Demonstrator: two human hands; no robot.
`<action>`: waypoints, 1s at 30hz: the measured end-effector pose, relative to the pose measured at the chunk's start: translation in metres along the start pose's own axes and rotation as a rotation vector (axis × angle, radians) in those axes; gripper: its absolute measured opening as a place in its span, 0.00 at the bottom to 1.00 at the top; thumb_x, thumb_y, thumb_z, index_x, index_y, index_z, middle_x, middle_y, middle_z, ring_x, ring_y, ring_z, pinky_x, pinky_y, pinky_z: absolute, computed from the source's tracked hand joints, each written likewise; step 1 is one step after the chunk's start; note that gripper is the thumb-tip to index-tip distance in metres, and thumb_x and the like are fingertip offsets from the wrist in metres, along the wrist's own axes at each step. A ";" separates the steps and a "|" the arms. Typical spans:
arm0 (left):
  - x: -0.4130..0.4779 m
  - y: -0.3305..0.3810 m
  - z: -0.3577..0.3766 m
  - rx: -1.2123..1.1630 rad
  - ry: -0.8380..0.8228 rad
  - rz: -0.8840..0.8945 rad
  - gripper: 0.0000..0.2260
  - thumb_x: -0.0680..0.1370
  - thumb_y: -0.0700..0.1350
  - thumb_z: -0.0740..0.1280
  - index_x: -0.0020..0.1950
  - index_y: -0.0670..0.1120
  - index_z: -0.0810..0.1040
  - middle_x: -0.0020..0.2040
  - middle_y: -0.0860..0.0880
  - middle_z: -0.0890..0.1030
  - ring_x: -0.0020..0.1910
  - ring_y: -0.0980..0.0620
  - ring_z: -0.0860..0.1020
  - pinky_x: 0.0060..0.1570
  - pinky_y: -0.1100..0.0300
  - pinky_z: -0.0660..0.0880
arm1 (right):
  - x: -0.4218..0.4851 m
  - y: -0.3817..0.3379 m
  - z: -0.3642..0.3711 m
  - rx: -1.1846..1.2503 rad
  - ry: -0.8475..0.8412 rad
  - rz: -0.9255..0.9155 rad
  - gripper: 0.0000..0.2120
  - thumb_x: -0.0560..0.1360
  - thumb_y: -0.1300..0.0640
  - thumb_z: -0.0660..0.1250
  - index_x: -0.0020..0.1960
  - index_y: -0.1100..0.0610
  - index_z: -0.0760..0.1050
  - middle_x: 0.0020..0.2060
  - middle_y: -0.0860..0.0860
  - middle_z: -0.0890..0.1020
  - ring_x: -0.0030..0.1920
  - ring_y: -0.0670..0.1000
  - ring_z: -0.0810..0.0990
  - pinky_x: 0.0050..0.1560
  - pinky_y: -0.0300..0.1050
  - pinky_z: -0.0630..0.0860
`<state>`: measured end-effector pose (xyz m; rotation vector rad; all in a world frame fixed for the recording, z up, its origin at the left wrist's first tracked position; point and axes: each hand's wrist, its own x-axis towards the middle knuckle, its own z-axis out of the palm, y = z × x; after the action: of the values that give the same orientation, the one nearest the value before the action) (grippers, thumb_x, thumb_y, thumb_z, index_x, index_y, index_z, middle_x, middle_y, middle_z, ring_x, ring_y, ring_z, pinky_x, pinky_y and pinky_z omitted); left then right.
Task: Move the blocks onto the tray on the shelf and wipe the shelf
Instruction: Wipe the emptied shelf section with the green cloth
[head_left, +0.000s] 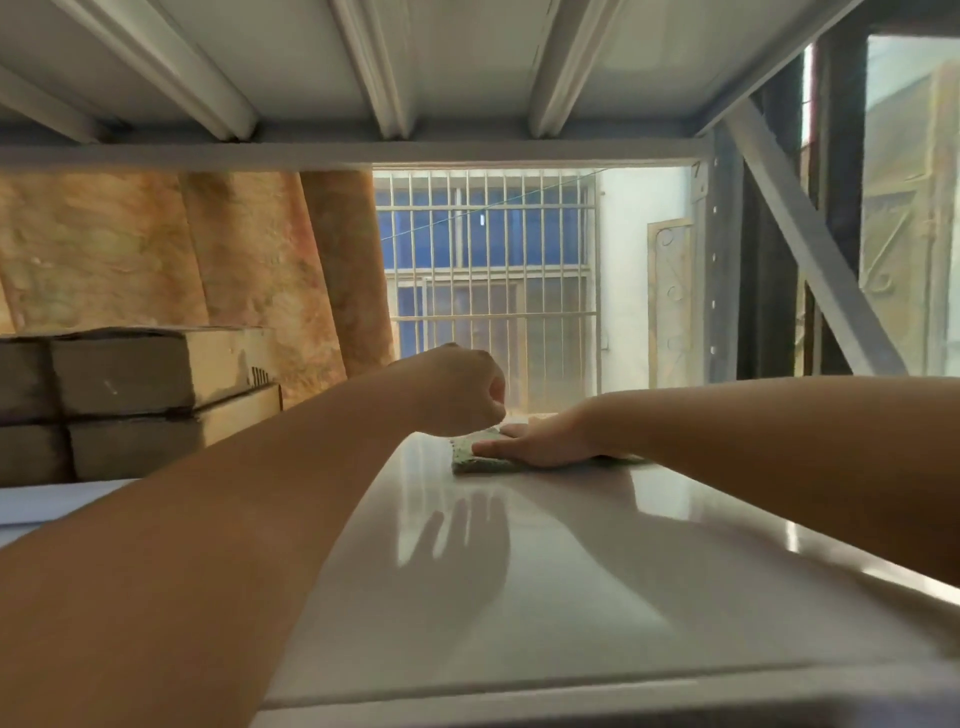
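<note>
A greenish speckled cloth (475, 461) lies flat near the back edge of the glossy white shelf (545, 571). My right hand (545, 441) presses flat on the cloth, fingers stretched out toward the left. My left hand (460, 389) is curled into a fist just behind and left of the cloth, its knuckles down at the cloth's far corner; whether it pinches the cloth I cannot tell. No blocks and no tray are in view.
The underside of the upper shelf (363, 62) hangs low overhead. A grey diagonal brace (810, 244) and upright post stand at the right. Stacked brown boxes (124, 395) sit beyond the shelf at left. A barred window (488, 270) is behind.
</note>
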<state>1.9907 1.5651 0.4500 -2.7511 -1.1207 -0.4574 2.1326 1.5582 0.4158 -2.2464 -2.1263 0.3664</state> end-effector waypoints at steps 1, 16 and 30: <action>0.002 0.001 0.001 -0.014 0.008 0.025 0.12 0.79 0.44 0.62 0.57 0.43 0.80 0.53 0.48 0.83 0.50 0.51 0.80 0.56 0.58 0.77 | -0.005 0.003 0.001 -0.012 0.001 0.008 0.38 0.71 0.26 0.45 0.76 0.41 0.52 0.75 0.48 0.60 0.75 0.54 0.59 0.73 0.55 0.54; -0.010 0.059 -0.005 -0.074 0.177 0.327 0.12 0.80 0.43 0.61 0.53 0.39 0.81 0.51 0.45 0.84 0.51 0.49 0.81 0.58 0.59 0.74 | -0.172 0.007 0.029 -0.149 0.011 0.029 0.44 0.58 0.23 0.39 0.73 0.31 0.41 0.78 0.46 0.44 0.78 0.58 0.45 0.72 0.67 0.39; -0.015 0.073 0.007 -0.061 0.310 0.408 0.11 0.78 0.43 0.61 0.48 0.39 0.82 0.44 0.45 0.85 0.43 0.49 0.82 0.52 0.52 0.78 | -0.194 0.012 0.030 -0.148 -0.032 -0.084 0.46 0.58 0.21 0.37 0.74 0.33 0.41 0.78 0.43 0.45 0.78 0.48 0.42 0.74 0.57 0.41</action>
<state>2.0328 1.5050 0.4374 -2.7280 -0.4666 -0.8283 2.1308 1.3619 0.4137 -2.2301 -2.3276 0.2509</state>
